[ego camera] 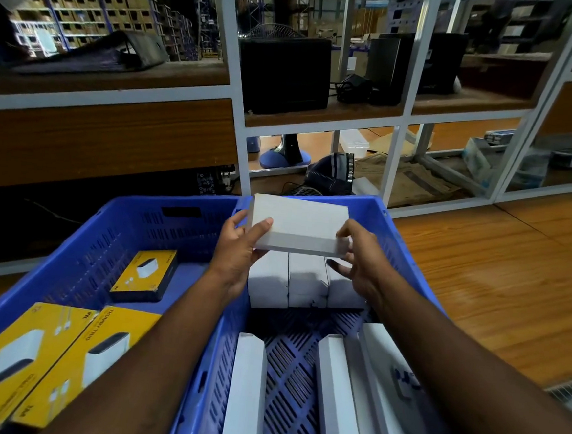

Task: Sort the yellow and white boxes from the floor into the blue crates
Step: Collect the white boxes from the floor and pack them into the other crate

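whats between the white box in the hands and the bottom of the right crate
In the head view, a row of three upright white boxes stands under the held white box, which the left hand and right hand grip above the right crate.

A white-framed metal shelving unit [235, 86] with wood-brown boards is seen ahead. On its middle shelf a black boxy monitor [284, 74] is placed. Below, a blue-based fan stand [284, 155] and flattened brown cardboard [414, 182] are seen on the wood-patterned floor [499, 268].
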The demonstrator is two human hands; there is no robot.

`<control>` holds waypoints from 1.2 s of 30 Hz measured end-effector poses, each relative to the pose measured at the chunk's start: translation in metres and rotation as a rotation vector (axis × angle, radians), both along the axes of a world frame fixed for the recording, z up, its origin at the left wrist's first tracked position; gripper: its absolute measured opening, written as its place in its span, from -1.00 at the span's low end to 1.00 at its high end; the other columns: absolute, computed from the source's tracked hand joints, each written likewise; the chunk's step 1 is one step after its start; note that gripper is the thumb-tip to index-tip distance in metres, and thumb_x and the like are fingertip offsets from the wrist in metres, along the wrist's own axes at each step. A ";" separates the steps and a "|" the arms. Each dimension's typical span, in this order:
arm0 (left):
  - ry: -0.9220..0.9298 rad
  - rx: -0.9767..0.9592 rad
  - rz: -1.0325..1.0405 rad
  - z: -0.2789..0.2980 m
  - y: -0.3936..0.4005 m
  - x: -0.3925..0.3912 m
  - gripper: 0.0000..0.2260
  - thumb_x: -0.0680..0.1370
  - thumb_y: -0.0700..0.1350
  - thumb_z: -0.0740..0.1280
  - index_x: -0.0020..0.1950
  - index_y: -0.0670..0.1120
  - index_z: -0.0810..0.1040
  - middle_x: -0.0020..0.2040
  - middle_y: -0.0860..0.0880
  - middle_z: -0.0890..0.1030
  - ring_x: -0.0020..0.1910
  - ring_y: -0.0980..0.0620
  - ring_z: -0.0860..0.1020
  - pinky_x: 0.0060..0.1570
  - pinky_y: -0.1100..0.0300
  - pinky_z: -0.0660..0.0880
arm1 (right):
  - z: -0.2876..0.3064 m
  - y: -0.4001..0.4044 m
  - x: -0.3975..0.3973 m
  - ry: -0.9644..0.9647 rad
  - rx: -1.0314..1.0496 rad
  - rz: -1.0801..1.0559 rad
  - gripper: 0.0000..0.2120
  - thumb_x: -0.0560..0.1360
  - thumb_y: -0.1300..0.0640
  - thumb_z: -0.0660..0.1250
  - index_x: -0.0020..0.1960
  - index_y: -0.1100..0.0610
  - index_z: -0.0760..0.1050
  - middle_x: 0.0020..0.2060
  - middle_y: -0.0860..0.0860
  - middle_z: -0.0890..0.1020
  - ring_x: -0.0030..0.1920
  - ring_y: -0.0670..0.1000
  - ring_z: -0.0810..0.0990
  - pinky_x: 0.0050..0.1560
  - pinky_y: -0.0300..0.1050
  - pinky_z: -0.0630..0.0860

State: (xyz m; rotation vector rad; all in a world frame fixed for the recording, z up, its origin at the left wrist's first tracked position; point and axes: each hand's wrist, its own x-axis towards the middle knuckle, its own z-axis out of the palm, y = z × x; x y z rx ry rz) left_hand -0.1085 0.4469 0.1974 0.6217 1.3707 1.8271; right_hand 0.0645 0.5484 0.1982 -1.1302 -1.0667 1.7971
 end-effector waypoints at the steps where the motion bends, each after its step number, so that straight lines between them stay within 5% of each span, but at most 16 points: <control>1: -0.037 0.026 0.018 -0.001 0.001 -0.002 -0.47 0.57 -0.18 0.42 0.50 -0.12 0.32 0.29 -0.11 0.55 0.08 0.04 0.59 -0.11 0.21 0.64 | 0.001 -0.002 0.000 -0.019 -0.005 0.074 -0.53 0.37 0.15 0.30 0.27 0.19 0.44 0.07 0.14 0.57 -0.02 0.07 0.60 -0.20 -0.07 0.63; 7: 0.044 0.022 -0.006 0.000 -0.002 0.004 -0.51 0.57 -0.10 0.42 0.45 -0.08 0.35 0.28 -0.09 0.54 0.13 0.01 0.59 -0.08 0.16 0.65 | -0.003 0.004 -0.006 0.193 0.007 -0.038 -0.53 0.48 0.24 0.42 0.33 0.26 0.35 0.20 0.24 0.55 0.02 0.10 0.64 -0.13 -0.10 0.65; 13: 0.192 -0.088 -0.102 -0.002 -0.003 0.015 -0.41 0.51 -0.08 0.50 0.42 -0.05 0.24 0.27 -0.07 0.49 0.19 -0.11 0.59 -0.07 -0.08 0.68 | -0.003 0.001 -0.009 0.337 0.031 -0.014 -0.45 0.45 0.28 0.49 0.36 0.29 0.34 0.22 0.29 0.58 0.12 0.14 0.67 0.25 0.01 0.56; 18: 0.335 -0.131 -0.094 -0.010 0.000 0.014 -0.34 0.42 0.04 0.58 0.34 -0.07 0.25 0.25 -0.10 0.49 0.16 -0.12 0.63 -0.10 -0.08 0.68 | -0.013 -0.028 -0.027 0.232 0.007 0.321 -0.42 0.52 0.09 0.44 0.44 -0.06 0.25 0.15 0.21 0.65 0.06 0.17 0.70 0.07 0.07 0.64; 24: 0.595 -0.256 -0.105 -0.012 0.001 0.014 -0.53 0.54 0.32 0.29 0.21 -0.04 0.50 0.21 -0.06 0.54 -0.12 0.01 0.66 -0.07 -0.02 0.68 | -0.014 -0.021 -0.027 0.127 0.043 0.196 -0.67 0.60 0.10 0.23 0.36 0.04 0.38 0.17 0.09 0.57 0.14 0.15 0.63 0.03 0.13 0.65; 31: 0.904 -0.214 0.263 -0.006 0.000 -0.007 -0.79 0.60 0.03 0.36 0.17 -0.04 0.55 0.13 0.02 0.51 -0.18 0.17 0.53 0.00 0.03 0.58 | -0.040 -0.021 -0.038 -0.191 0.091 0.156 -0.60 0.55 0.08 0.39 0.25 0.12 0.26 0.15 0.13 0.52 -0.33 0.13 0.66 -0.19 0.00 0.68; 36: 0.676 -0.247 0.386 -0.010 -0.003 -0.026 -0.88 0.60 0.00 0.36 0.09 0.00 0.56 0.10 -0.01 0.62 0.05 -0.02 0.59 0.09 -0.06 0.59 | -0.059 -0.026 -0.048 -0.225 0.153 0.191 -0.56 0.51 0.10 0.45 0.27 0.16 0.31 0.14 0.17 0.55 -0.06 0.20 0.69 -0.25 -0.11 0.65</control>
